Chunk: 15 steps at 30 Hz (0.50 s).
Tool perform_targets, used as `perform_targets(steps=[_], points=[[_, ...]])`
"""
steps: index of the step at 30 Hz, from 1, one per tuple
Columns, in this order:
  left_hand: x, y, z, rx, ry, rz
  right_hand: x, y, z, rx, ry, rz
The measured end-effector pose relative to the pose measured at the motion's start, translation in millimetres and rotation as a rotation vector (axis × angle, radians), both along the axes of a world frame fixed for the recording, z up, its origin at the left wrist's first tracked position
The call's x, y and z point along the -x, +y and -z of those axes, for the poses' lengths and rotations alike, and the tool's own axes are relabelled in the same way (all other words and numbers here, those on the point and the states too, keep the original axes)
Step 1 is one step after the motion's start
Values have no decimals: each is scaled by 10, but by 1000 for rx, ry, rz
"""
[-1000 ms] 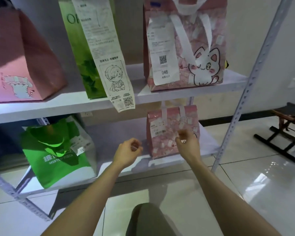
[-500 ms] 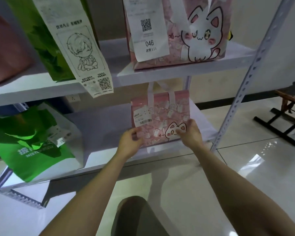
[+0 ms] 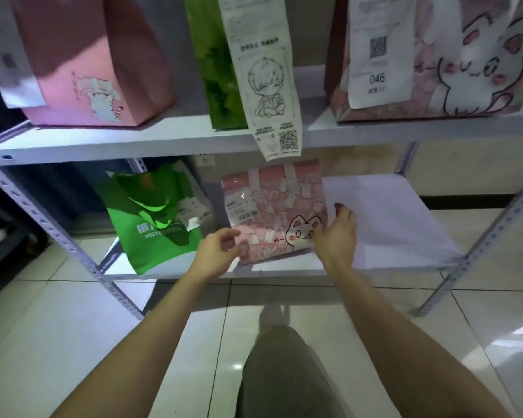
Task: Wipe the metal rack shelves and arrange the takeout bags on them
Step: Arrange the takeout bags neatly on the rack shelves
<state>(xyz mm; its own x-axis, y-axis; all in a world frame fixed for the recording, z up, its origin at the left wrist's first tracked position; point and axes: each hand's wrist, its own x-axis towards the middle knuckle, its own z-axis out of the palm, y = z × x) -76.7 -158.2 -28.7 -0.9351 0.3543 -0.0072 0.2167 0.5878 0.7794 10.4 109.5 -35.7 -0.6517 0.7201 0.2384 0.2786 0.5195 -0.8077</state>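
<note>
A small pink cat-print bag (image 3: 272,212) stands upright on the lower shelf (image 3: 390,215) of the metal rack, near its middle. My right hand (image 3: 335,233) rests against the bag's right edge, fingers fairly straight and thumb up. My left hand (image 3: 218,248) hovers at the bag's lower left corner with loosely curled fingers, holding nothing. A green pizza bag (image 3: 151,224) leans on the same shelf to the left. The upper shelf (image 3: 133,146) carries a pink bag (image 3: 82,61), a tall green bag (image 3: 221,70) with a long receipt (image 3: 263,79), and a large pink cat bag (image 3: 435,55).
Perforated grey rack posts slant down at the left (image 3: 58,233) and right (image 3: 480,245). The right part of the lower shelf is bare. A wall socket (image 3: 204,160) shows behind the rack. Glossy floor tiles (image 3: 73,342) lie below, with my knee (image 3: 284,372) in front.
The small pink bag has slid left along the lower shelf, closer to the green bag. My left hand has let go of it; my right hand stays at its right edge.
</note>
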Motion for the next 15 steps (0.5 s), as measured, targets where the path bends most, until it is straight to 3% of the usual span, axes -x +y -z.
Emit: perform_targets(steps=[3,7,11,15], points=[[20,-323,-98,-26,53,-58,135,-436,-181,-146,182,-74],[111,-887,-267,-101,246,-416,393,-1180,-384,-135,216,-460],[282,-1426,-319,-73,424,-776,701,-1839,-383,-47,-2,-655],[561,-1689,-317,-153,160,-651,1048,-2128,-281,82,-223,-560]])
